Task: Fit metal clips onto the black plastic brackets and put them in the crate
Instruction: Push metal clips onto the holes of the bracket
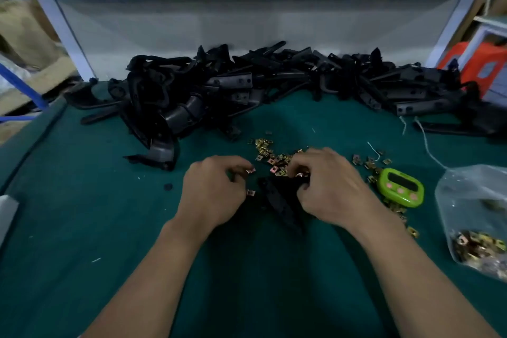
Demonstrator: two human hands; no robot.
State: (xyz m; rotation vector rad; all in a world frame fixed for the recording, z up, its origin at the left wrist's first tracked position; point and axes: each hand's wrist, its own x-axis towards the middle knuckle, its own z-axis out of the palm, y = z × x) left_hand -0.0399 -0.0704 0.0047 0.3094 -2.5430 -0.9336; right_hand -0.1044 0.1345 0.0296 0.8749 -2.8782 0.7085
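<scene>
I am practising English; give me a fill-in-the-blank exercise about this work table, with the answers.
1. Between the left hand and the right hand lies a long ____ plastic bracket.
2. One small metal clip is pinched by the ____ hand.
3. The oval plastic timer is ____.
4. Spare brass-coloured metal clips lie inside a clear plastic ____.
Missing words: black; left; green; bag.

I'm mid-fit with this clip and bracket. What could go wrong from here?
The clip pinched in the left hand is tiny; it may slip and vanish among the loose clips. The bracket in the right hand lies in shadow, so a crooked fit could go unseen. Those beside the green timer sit near that wrist; a sweep might scatter them.
</scene>
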